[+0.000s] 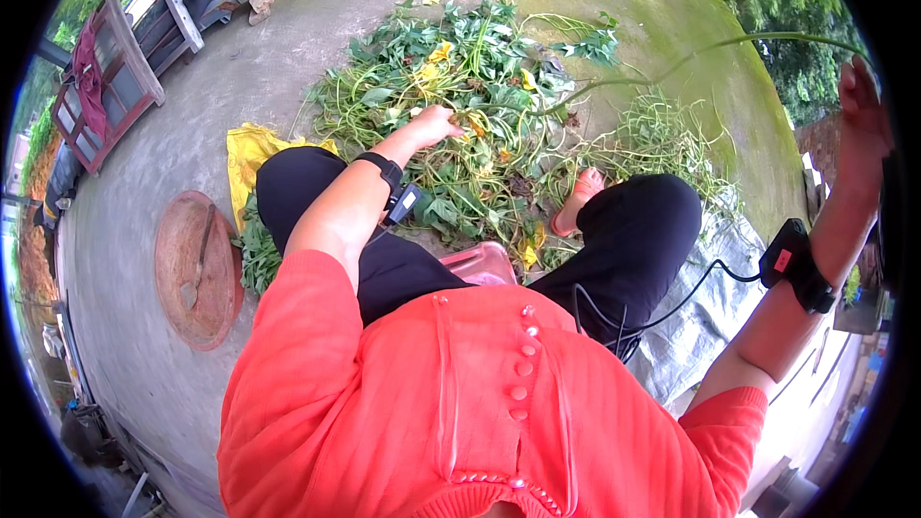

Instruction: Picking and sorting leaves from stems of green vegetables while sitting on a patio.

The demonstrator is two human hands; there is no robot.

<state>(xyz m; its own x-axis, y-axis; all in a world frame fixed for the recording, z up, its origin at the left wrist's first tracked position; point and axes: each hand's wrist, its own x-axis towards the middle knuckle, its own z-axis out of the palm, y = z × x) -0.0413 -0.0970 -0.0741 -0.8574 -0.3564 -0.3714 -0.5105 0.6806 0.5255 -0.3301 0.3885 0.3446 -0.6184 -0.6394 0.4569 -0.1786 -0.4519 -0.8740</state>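
A heap of green leafy vines [451, 187], mixed with some yellow leaves, lies on the concrete between and beyond my knees. From the heap a long green vine stem [681, 67] arcs up to the far right. My right hand [863, 110] is raised at the right rim, closed on the upper end of that stem. Over the heap reaches my left hand [436, 125], its fingers curled together among the stems. Exactly what they grip is hidden. Dark bands with small boxes sit on both forearms, and a black cable hangs from the right one.
A round reddish lid-like disc [197, 273] lies at the left, near a yellow sack [251, 158]. Thin stripped stems [662, 129] spread at the right, beside a silvery sheet [715, 297]. Beneath me shows a pink plastic stool [483, 264]. A wooden frame [106, 82] leans far left.
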